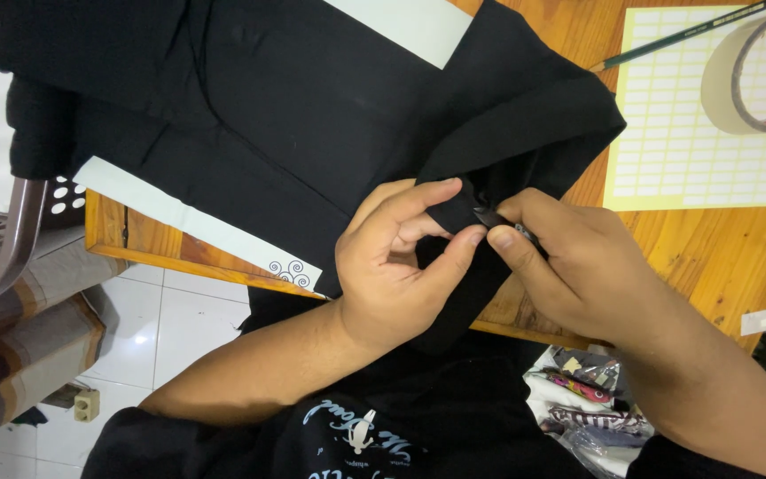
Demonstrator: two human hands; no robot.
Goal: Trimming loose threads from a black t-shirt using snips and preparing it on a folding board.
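Both hands meet at the near edge of the wooden table (711,257), over a fold of black fabric (312,115) that covers most of the tabletop and hangs off that edge toward the person's lap. The left hand (396,262) pinches a narrow band of the cloth between thumb and curled forefinger. The right hand (569,266) has its thumb and forefinger pressed together on a small dark object (492,217) at the same fold — too small to tell what it is.

Pale paper strips (179,217) show under the cloth at the left edge and far side. Toward the far right corner lies a yellow sheet of blank white labels (667,133), with a roll of tape (755,71) resting on it and a green pencil (684,34) across its top edge.

Below the table's right end a bag of mixed small items (587,390) sits low — contents unclear. Left of the table stands a perforated chair (2,239) on white floor tiles (161,328).
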